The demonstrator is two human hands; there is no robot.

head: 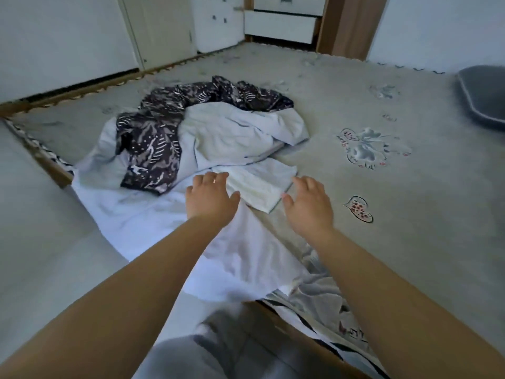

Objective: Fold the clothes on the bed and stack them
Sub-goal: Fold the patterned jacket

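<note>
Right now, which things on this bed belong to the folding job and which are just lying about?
Job: folded cream towel; dark patterned garment; pale blue crumpled garment; white sheet-like cloth.
Lying about: grey cushion; white drawer unit.

My bed: grey embroidered cover, butterfly and heart motifs, wooden frame edge at left. On it: folded cream towel just ahead of me; white sheet spread beside it, draping over near edge; rumpled pale blue garment behind, dark patterned garment lying across it; grey pillow far right.
</note>
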